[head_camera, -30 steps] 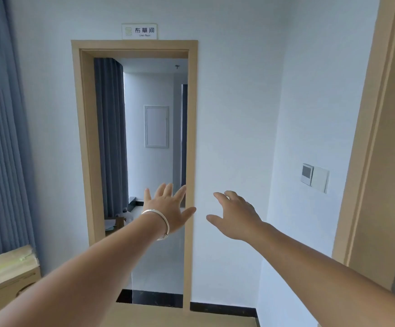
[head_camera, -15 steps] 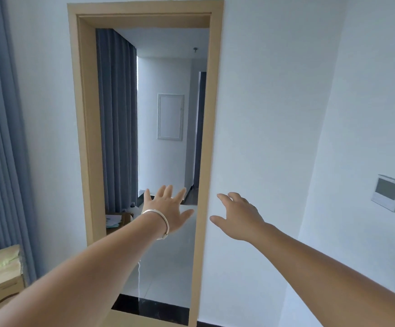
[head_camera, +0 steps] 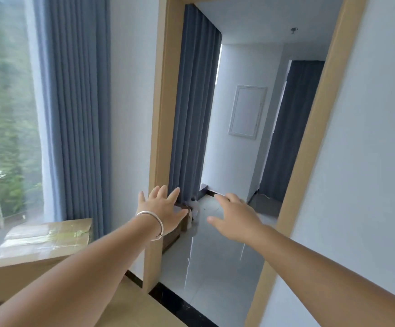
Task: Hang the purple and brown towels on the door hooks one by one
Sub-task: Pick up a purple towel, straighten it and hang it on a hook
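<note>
Head view swung left, window (head_camera: pixel 5 114) newly visible.

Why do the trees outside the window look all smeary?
Head view: the green trees behind the tall glass window are motion-blurred and hazy with daylight; the tan wooden door frame leans from wide-angle distortion; the glossy grey floor tiles show streaky glare.

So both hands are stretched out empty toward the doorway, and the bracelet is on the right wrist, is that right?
Not quite. The head view shows the silver bracelet on the left wrist, just behind the left hand. The rest holds: that hand and the right hand are stretched out empty, fingers spread, toward the doorway.
</note>
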`<state>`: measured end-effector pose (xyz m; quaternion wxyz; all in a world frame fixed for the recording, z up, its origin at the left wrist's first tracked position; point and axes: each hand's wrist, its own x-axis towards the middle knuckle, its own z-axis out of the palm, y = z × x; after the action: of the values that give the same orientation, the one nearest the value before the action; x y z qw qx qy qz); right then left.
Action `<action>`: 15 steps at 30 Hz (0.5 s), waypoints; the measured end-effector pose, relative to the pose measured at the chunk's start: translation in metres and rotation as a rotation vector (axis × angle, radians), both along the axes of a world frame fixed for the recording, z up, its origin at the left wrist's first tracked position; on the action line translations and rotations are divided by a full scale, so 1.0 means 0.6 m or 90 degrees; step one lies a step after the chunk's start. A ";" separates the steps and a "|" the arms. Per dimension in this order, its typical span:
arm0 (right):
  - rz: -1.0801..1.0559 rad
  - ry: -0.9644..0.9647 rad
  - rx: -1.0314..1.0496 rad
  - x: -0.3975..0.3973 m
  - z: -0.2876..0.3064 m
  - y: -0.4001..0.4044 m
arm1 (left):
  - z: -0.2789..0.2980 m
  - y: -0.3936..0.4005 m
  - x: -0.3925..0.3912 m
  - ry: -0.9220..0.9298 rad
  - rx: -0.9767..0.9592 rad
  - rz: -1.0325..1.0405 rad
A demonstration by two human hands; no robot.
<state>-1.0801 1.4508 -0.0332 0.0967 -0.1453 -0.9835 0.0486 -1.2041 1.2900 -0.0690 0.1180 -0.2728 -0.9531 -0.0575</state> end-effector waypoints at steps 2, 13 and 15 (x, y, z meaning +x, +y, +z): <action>0.064 -0.017 -0.022 -0.072 -0.017 -0.025 | -0.016 -0.052 -0.040 -0.021 -0.001 0.064; 0.464 -0.102 -0.054 -0.413 -0.123 -0.249 | -0.116 -0.358 -0.166 -0.135 -0.041 0.499; 0.528 -0.114 -0.058 -0.460 -0.139 -0.289 | -0.126 -0.399 -0.164 -0.147 -0.049 0.568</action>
<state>-1.3560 1.2775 -0.1165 -0.0236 0.2545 -0.9600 0.1140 -1.3022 1.0505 -0.1446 0.0144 0.1680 -0.9857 0.0042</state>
